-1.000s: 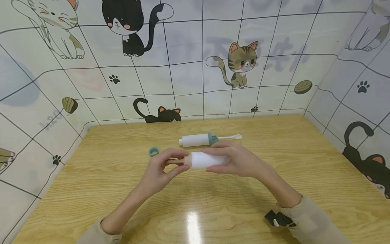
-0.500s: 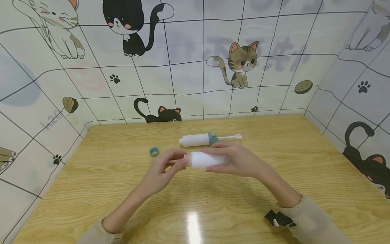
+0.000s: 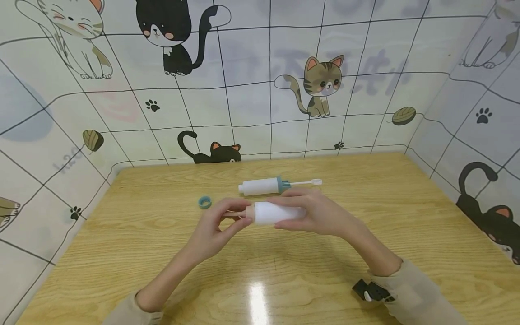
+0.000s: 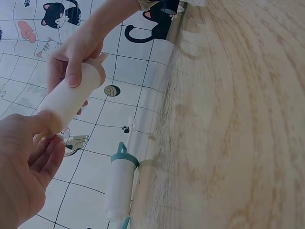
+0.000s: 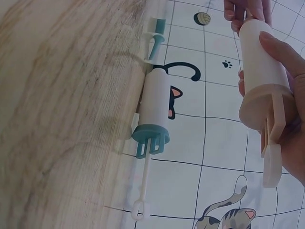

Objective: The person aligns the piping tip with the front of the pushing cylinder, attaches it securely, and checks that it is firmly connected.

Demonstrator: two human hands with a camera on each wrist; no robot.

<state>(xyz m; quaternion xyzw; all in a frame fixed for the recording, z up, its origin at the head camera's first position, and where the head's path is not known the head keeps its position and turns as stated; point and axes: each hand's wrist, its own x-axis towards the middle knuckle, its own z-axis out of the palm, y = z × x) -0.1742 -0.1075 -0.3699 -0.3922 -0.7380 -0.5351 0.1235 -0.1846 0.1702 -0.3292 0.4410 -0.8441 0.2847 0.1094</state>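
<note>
Right hand (image 3: pixel 321 212) grips white syringe barrel (image 3: pixel 268 213), presumably as an anchor while left hand (image 3: pixel 214 228) pinches its beige end collar (image 3: pixel 251 214).

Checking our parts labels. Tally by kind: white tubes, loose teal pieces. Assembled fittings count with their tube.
White tubes: 2 (beige-fitted tube, held; teal-fitted tube, lying on the table)
Loose teal rings: 1 (teal ring)
Loose teal tapered pieces: 1 (tapered piece, seen clearly only in the right wrist view)
Total: 4
</note>
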